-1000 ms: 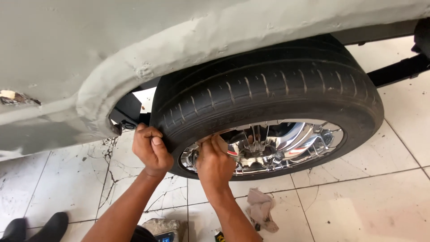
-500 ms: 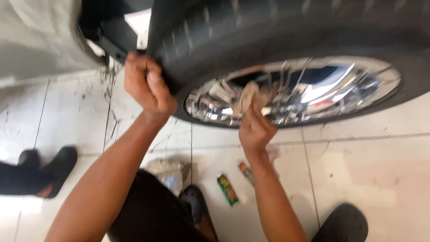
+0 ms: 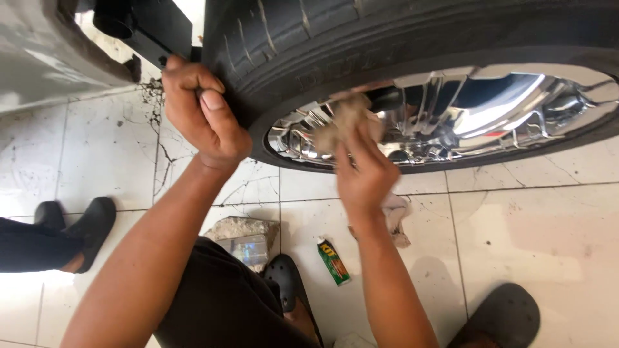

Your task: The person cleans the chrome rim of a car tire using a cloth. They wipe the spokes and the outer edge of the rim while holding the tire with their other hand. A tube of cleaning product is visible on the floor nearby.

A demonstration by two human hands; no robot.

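A black car tyre [image 3: 400, 38] fills the top of the view, with a shiny chrome rim [image 3: 490, 116] inside it. My left hand [image 3: 200, 113] grips the tyre's tread edge at the left. My right hand [image 3: 364, 171] presses a crumpled beige cloth [image 3: 345, 119] against the chrome spokes at the rim's lower left.
White floor tiles [image 3: 535, 238] lie under the wheel. A small green tube [image 3: 333, 261] and another rag [image 3: 394, 216] lie on the floor by my right forearm. A packet [image 3: 244, 240] sits near my knee. Black shoes [image 3: 90, 222] show at left, more at the bottom.
The view has come closer to the wheel. My right hand has picked the cloth off the floor and brought it up onto the chrome rim. My left hand stays on the tyre.
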